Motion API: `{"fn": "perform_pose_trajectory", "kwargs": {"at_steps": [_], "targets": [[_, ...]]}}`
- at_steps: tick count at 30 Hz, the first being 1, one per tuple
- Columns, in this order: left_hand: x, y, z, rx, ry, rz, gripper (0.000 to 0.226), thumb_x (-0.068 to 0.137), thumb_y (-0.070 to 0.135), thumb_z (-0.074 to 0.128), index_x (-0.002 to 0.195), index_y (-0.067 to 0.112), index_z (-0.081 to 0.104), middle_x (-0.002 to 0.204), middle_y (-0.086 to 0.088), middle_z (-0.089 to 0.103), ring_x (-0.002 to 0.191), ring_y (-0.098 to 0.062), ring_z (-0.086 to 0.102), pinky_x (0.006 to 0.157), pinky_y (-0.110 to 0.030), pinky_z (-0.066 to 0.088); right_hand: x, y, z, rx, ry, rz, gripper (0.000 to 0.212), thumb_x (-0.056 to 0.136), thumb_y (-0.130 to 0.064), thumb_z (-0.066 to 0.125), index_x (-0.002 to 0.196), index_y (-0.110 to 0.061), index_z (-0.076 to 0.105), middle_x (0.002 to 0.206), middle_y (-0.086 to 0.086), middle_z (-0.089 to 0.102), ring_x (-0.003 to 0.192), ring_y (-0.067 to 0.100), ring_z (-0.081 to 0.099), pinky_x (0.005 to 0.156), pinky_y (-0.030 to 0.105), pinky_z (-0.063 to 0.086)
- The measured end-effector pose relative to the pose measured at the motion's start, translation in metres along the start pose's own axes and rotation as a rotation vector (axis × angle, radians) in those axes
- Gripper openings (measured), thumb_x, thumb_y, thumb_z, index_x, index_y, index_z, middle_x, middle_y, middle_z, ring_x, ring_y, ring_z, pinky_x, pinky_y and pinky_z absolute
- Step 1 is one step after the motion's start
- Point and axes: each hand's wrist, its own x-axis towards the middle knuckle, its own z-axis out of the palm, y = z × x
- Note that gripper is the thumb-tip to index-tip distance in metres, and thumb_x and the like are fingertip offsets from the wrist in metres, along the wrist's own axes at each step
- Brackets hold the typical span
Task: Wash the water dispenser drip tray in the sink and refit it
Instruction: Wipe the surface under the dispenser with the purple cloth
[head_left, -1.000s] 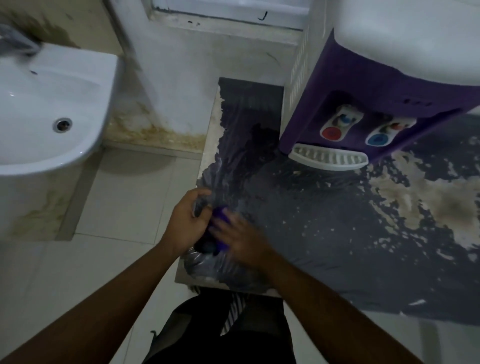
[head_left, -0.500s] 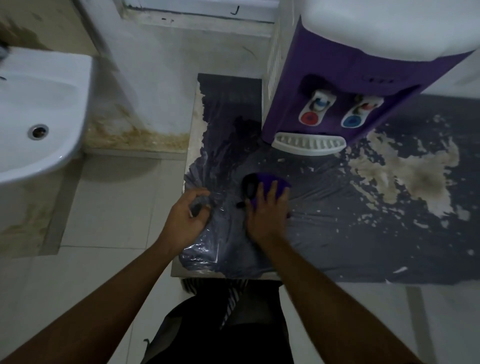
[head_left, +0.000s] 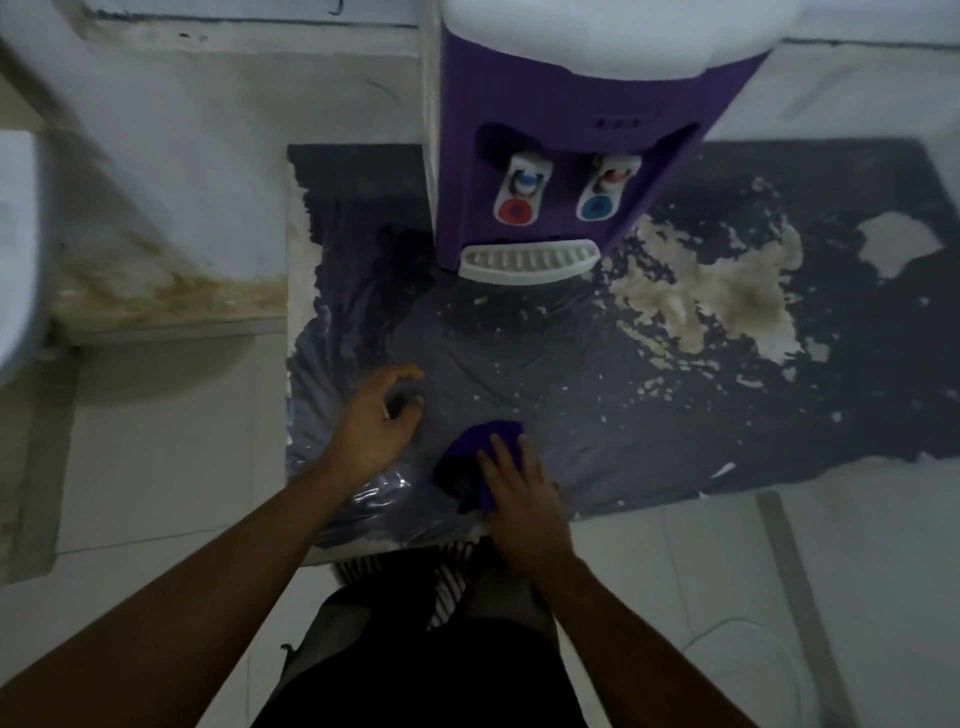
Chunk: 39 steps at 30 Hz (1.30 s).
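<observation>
The purple and white water dispenser (head_left: 566, 135) stands at the back of a dark worn tabletop (head_left: 649, 415). Its white slotted drip tray (head_left: 527, 261) sits fitted at the dispenser's base, under the red and blue taps. My right hand (head_left: 514, 486) presses flat on a purple cloth (head_left: 485, 441) lying on the tabletop near its front edge. My left hand (head_left: 376, 415) rests on the tabletop to the left of the cloth, fingers curled and apart, holding nothing. The white sink (head_left: 15, 249) shows only as a rim at the far left.
The tabletop's dark covering is peeled into pale patches (head_left: 711, 296) right of the dispenser and wrinkled with shiny wet film (head_left: 374, 499) at the front left corner. A stained wall base (head_left: 166, 296) and tiled floor (head_left: 156, 457) lie between table and sink.
The view has swung right, so the sink has slid almost out of frame. My right hand drew the purple cloth back toward the table's front edge. My left hand let go and opened.
</observation>
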Motion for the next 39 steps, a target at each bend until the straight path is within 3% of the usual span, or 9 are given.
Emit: {"fn": "perform_pose_trajectory", "kwargs": {"at_steps": [3,9,11,14,18,21,24,30,39], "targets": [[0.008,0.010,0.023,0.006,-0.058,0.017,0.026,0.090,0.002,0.057,0.115,0.008,0.060,0.121,-0.005,0.058,0.100,-0.008,0.055,0.084,0.003,0.034,-0.028,0.074,-0.001,0.054,0.119,0.232,0.065,0.087,-0.026,0.060,0.146,-0.008,0.039,0.155,0.017,0.033,0.141,0.049,0.027,0.108,0.064,0.034],[0.030,0.032,0.073,0.044,-0.087,0.073,0.025,0.085,-0.005,0.059,0.109,0.004,0.062,0.117,-0.010,0.062,0.107,-0.016,0.056,0.092,-0.001,0.033,-0.033,0.138,-0.021,0.160,0.182,0.672,0.063,0.092,-0.034,0.033,0.149,-0.007,0.031,0.158,0.020,0.023,0.143,0.052,0.015,0.115,0.062,0.020],[0.038,0.039,0.089,0.048,-0.106,0.065,0.025,0.085,-0.005,0.060,0.108,0.005,0.062,0.117,-0.011,0.062,0.106,-0.018,0.057,0.091,-0.004,0.037,-0.019,0.122,-0.021,0.116,0.186,0.605,0.065,0.089,-0.034,0.046,0.146,-0.004,0.037,0.153,0.024,0.032,0.138,0.057,0.024,0.111,0.065,0.024],[0.051,0.049,0.110,0.063,-0.157,0.064,0.024,0.088,0.000,0.059,0.111,0.007,0.062,0.124,-0.006,0.059,0.114,-0.016,0.055,0.100,-0.011,0.036,-0.004,0.096,-0.022,0.000,0.074,0.210,0.073,0.074,-0.038,0.073,0.138,-0.008,0.052,0.144,0.018,0.048,0.130,0.051,0.043,0.102,0.062,0.039],[0.077,0.068,0.135,0.065,-0.165,0.026,0.024,0.088,0.001,0.060,0.109,0.011,0.062,0.123,-0.005,0.061,0.113,-0.018,0.057,0.101,-0.025,0.042,0.016,0.122,-0.034,-0.037,0.010,-0.109,0.075,0.069,-0.042,0.075,0.134,-0.011,0.056,0.143,0.011,0.052,0.129,0.039,0.050,0.098,0.049,0.050],[0.096,0.078,0.148,0.102,-0.128,0.012,0.025,0.088,0.002,0.060,0.112,0.010,0.062,0.122,-0.006,0.062,0.112,-0.017,0.058,0.100,-0.021,0.041,0.043,0.173,-0.055,0.005,0.021,-0.023,0.077,0.074,-0.035,0.076,0.139,-0.005,0.048,0.149,0.016,0.042,0.136,0.041,0.039,0.105,0.050,0.045],[0.112,0.086,0.159,0.134,-0.097,0.041,0.026,0.085,-0.004,0.061,0.108,0.008,0.063,0.120,-0.003,0.061,0.112,-0.015,0.056,0.095,-0.003,0.034,0.084,0.239,-0.080,0.152,0.044,0.229,0.076,0.096,-0.030,0.050,0.153,-0.006,0.005,0.162,0.016,-0.004,0.147,0.040,-0.008,0.122,0.052,0.010],[0.138,0.100,0.176,0.121,-0.003,0.016,0.027,0.084,-0.008,0.061,0.109,0.001,0.062,0.118,-0.008,0.061,0.110,-0.020,0.057,0.098,-0.008,0.036,0.163,0.298,-0.132,0.218,0.141,0.493,0.073,0.099,-0.036,0.041,0.154,-0.011,-0.001,0.162,0.018,-0.008,0.144,0.050,-0.013,0.120,0.058,0.002],[0.150,0.111,0.183,0.105,0.055,-0.029,0.027,0.084,-0.009,0.060,0.110,-0.003,0.062,0.118,-0.008,0.059,0.110,-0.019,0.054,0.091,0.002,0.032,0.181,0.230,-0.117,0.025,0.099,0.082,0.074,0.098,-0.045,0.036,0.153,-0.011,0.002,0.161,0.020,-0.004,0.142,0.056,-0.007,0.116,0.063,-0.003]]}}
